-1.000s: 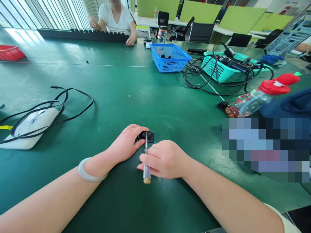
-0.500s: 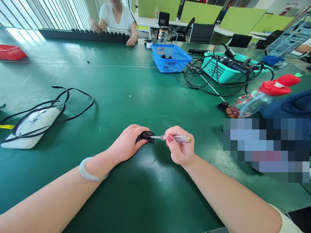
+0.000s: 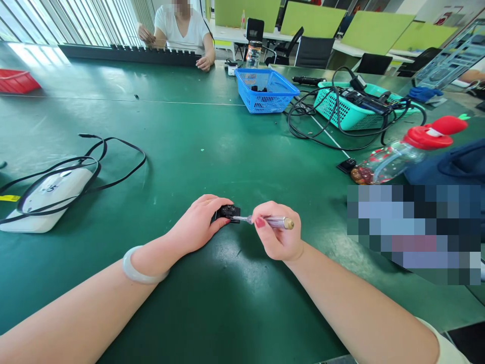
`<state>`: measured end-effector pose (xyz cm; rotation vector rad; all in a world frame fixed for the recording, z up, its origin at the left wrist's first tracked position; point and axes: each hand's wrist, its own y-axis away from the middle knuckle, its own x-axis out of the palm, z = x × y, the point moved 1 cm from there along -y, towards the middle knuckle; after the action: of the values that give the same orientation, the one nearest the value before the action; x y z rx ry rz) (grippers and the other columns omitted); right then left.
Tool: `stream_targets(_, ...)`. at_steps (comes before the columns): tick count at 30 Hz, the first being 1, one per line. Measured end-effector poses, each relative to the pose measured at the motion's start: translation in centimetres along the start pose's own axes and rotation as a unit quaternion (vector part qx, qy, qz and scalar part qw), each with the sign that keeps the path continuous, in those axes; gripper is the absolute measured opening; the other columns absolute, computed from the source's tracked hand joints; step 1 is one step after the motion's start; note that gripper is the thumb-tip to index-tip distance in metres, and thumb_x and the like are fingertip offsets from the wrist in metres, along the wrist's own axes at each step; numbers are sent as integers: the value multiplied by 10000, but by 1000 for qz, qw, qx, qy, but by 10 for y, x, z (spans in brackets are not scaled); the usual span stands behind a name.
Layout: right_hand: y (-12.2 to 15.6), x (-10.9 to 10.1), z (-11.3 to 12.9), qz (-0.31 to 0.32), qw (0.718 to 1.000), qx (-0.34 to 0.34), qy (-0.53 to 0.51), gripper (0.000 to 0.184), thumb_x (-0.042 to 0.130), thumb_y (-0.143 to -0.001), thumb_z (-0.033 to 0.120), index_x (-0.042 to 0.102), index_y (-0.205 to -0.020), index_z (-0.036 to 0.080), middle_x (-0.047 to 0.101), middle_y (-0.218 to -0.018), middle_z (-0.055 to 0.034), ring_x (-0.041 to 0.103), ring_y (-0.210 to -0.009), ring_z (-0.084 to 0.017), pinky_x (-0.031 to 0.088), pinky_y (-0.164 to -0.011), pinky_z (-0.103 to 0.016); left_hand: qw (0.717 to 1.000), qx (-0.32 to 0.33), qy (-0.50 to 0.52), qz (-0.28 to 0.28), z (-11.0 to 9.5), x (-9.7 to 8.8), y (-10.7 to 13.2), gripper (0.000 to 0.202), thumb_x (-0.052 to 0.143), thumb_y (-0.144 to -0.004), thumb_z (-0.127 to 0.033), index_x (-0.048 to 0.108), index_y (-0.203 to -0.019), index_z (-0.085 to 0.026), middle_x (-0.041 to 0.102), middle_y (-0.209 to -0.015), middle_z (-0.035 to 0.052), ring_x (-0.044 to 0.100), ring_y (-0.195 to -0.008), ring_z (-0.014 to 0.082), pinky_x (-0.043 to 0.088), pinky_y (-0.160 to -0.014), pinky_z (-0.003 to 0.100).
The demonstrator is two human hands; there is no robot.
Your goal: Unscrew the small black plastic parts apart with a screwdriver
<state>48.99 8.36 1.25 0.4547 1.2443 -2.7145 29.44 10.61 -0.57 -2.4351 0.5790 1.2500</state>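
My left hand, with a pale bangle at its wrist, pinches a small black plastic part against the green table between thumb and fingers. The part's left end is hidden under the fingers, and its exact kind does not show. In my right hand is a screwdriver with a clear handle, held almost level. Its thin shaft points left, and the tip meets the right side of the black part.
On the left lies a white device wrapped in black cable. Further back stand a blue basket, a teal basket with cables and a red bin. A red-lidded bottle lies right. A person sits across the table.
The screwdriver and my right hand have shifted slightly left and down, and the tip sits lower on the black part. My left hand stays in place. The person opposite has raised one hand.
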Motion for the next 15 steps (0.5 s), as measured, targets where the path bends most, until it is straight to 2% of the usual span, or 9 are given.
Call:
stream_targets(4, -2, 2, 8, 77, 988, -114, 73, 149, 461, -888, 218, 500, -744, 223, 464, -519, 59, 397, -431, -89, 327, -455, -237, 1000, -9, -7, -2, -1, 0, 0, 309, 506, -917, -374, 605, -1177, -241, 674, -1173, 55, 556, -1169, 249, 477, -1058, 458)
stream_targets(8, 2, 8, 10, 157, 947, -215, 181, 169, 485, -895, 221, 533, -732, 218, 424, -521, 58, 385, -443, -94, 257, -465, -265, 1000, -15, -10, -6, -1, 0, 0, 312, 505, -901, -329, 608, -1183, -245, 676, -1160, 49, 563, -1154, 244, 487, -1052, 452)
stream_targets(11, 5, 11, 8, 197, 925, -239, 222, 153, 512, -884, 203, 568, -742, 214, 403, -518, 62, 370, -452, -96, 233, -477, -270, 1000, -20, -7, -5, -2, 0, 0, 308, 504, -893, -295, 609, -1179, -250, 678, -1156, 45, 560, -1153, 243, 491, -1044, 455)
stream_targets(15, 5, 12, 6, 208, 919, -240, 233, 181, 510, -901, 218, 585, -736, 212, 413, -514, 60, 369, -462, -97, 240, -484, -269, 1000, -24, -4, -1, -2, 1, 0, 303, 508, -895, -275, 603, -1182, -254, 672, -1176, 36, 549, -1164, 238, 483, -1047, 445)
